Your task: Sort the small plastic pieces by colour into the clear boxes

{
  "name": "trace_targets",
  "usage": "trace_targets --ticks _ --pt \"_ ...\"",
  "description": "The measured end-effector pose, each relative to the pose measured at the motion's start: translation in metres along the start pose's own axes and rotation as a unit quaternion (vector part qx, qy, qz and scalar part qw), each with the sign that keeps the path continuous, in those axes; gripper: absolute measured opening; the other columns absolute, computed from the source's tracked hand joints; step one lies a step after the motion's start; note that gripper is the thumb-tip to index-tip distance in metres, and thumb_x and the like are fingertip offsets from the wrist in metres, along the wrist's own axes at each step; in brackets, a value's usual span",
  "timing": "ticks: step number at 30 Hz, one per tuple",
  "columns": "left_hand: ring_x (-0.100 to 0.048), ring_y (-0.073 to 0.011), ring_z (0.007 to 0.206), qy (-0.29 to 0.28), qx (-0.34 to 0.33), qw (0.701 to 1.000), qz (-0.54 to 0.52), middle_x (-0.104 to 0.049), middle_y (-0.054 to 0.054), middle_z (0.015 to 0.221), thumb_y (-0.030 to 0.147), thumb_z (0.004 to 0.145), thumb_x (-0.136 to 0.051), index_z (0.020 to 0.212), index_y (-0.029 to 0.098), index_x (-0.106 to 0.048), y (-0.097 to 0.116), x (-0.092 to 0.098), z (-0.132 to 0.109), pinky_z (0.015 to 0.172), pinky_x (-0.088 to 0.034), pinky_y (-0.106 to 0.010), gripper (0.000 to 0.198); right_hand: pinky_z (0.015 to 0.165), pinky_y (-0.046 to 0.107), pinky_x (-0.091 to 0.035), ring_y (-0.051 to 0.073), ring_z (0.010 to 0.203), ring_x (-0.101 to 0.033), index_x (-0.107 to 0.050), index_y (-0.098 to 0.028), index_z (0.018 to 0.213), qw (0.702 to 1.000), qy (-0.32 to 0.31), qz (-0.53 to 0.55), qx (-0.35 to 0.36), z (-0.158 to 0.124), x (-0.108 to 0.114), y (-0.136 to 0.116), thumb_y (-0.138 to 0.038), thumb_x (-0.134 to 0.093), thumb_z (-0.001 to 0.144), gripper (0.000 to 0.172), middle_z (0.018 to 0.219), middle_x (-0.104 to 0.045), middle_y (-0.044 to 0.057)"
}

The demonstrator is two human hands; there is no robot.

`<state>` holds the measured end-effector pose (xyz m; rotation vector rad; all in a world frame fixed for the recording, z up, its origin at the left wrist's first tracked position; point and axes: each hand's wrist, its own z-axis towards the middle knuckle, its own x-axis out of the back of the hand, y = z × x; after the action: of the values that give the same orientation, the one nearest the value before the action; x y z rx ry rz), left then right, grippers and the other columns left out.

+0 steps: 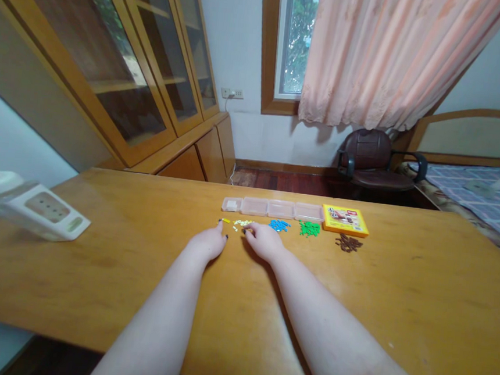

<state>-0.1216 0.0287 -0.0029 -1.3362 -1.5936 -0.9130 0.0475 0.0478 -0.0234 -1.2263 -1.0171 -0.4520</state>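
My left hand [209, 243] rests low over the table with its index finger stretched out and thumb apart. Its fingertip touches or nearly touches a small yellow piece [226, 221]. My right hand [266, 241] is just to the right, its thumb and fingertips close together at the edge of a scatter of small pale-yellow pieces [240, 223]. Whatever may be between those fingertips is too small to make out. Beside it on the right are a pile of small blue pieces [279, 225] and a pile of green ones [309, 229].
Clear plastic trays [255, 206] stand in a row behind the piles. A yellow box [346, 220] sits at their right end, with brown pieces [349, 243] in front. At far left is a white bottle-like container [46, 210]. The wooden table [230, 314] spans the view.
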Motion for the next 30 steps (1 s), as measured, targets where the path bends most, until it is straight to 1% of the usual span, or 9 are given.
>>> trace_targets --ticks 3,6,9,14,19,23,27,28,30 --pt "-0.058 -0.0265 0.112 0.062 -0.012 0.998 -0.027 -0.056 -0.016 0.128 0.031 0.089 -0.029 0.143 0.020 -0.029 -0.010 0.000 0.012 0.088 -0.045 -0.037 0.055 0.080 0.024 -0.042 0.017 0.096 -0.062 -0.064 -0.026 0.111 1.000 -0.001 0.008 -0.002 0.001 -0.001 0.001 -0.032 -0.042 0.088 0.032 0.105 -0.069 0.003" --pt "-0.059 -0.0244 0.111 0.090 -0.021 0.995 -0.041 -0.057 -0.013 0.127 0.028 0.088 -0.032 0.143 0.025 -0.029 -0.015 -0.001 0.016 0.088 -0.046 -0.034 0.055 0.076 0.025 -0.042 0.017 0.091 -0.063 -0.064 -0.026 0.110 1.000 0.000 0.010 -0.001 0.001 0.000 0.001 -0.034 -0.041 0.089 0.032 0.100 -0.070 0.004" --pt "-0.058 -0.0237 0.112 0.089 -0.022 0.995 -0.045 -0.057 -0.011 0.128 0.025 0.086 -0.034 0.141 0.027 -0.032 -0.014 -0.002 0.017 0.089 -0.045 -0.033 0.055 0.074 0.025 -0.042 0.018 0.088 -0.063 -0.065 -0.026 0.109 1.000 0.005 0.006 0.002 0.000 0.000 0.000 -0.035 -0.041 0.089 0.033 0.096 -0.071 0.003" --pt "-0.055 -0.0230 0.116 0.091 -0.023 0.994 -0.047 -0.052 -0.011 0.133 0.023 0.085 -0.034 0.139 0.022 -0.039 -0.010 -0.002 0.016 0.094 -0.043 -0.032 0.054 0.073 0.024 -0.042 0.018 0.089 -0.063 -0.066 -0.025 0.108 1.000 0.001 0.001 -0.003 0.000 0.001 -0.001 -0.037 -0.041 0.090 0.033 0.097 -0.071 0.004" --pt "-0.055 -0.0235 0.116 0.088 -0.013 0.995 -0.042 -0.054 -0.012 0.131 0.025 0.085 -0.034 0.134 0.017 -0.044 -0.009 0.000 0.011 0.095 -0.043 -0.033 0.051 0.072 0.024 -0.042 0.018 0.088 -0.063 -0.066 -0.026 0.108 1.000 -0.001 0.001 0.002 0.000 0.002 -0.001 -0.038 -0.040 0.090 0.033 0.098 -0.071 0.003" --pt "-0.057 -0.0233 0.113 0.098 -0.006 0.994 -0.056 -0.058 -0.012 0.126 0.025 0.084 -0.033 0.125 0.017 -0.053 -0.012 0.000 0.012 0.093 -0.044 -0.032 0.046 0.071 0.024 -0.041 0.018 0.087 -0.063 -0.067 -0.026 0.106 1.000 -0.003 0.006 -0.002 0.000 0.002 0.000 -0.039 -0.041 0.090 0.033 0.097 -0.071 0.003" --pt "-0.059 -0.0252 0.109 0.074 0.007 0.996 -0.050 -0.061 -0.015 0.121 0.029 0.084 -0.034 0.115 0.014 -0.059 -0.012 0.000 0.009 0.091 -0.045 -0.033 0.043 0.068 0.024 -0.040 0.017 0.084 -0.063 -0.067 -0.025 0.103 1.000 0.003 0.010 0.003 0.000 0.001 0.001 -0.040 -0.040 0.090 0.033 0.094 -0.071 0.003" --pt "-0.059 -0.0256 0.109 0.065 -0.001 0.997 -0.048 -0.061 -0.016 0.121 0.031 0.085 -0.034 0.115 0.014 -0.059 -0.011 -0.001 0.007 0.092 -0.044 -0.034 0.043 0.067 0.023 -0.040 0.017 0.083 -0.063 -0.068 -0.025 0.102 1.000 0.006 0.011 0.005 0.001 0.000 0.002 -0.040 -0.040 0.090 0.033 0.093 -0.071 0.003" --pt "-0.058 -0.0256 0.111 0.046 -0.038 0.997 -0.050 -0.059 -0.015 0.124 0.033 0.085 -0.035 0.119 0.014 -0.057 -0.007 -0.002 0.002 0.093 -0.044 -0.034 0.045 0.066 0.024 -0.040 0.017 0.082 -0.063 -0.068 -0.025 0.100 1.000 0.010 0.013 0.005 0.002 -0.001 0.003 -0.039 -0.040 0.090 0.033 0.090 -0.071 0.003"
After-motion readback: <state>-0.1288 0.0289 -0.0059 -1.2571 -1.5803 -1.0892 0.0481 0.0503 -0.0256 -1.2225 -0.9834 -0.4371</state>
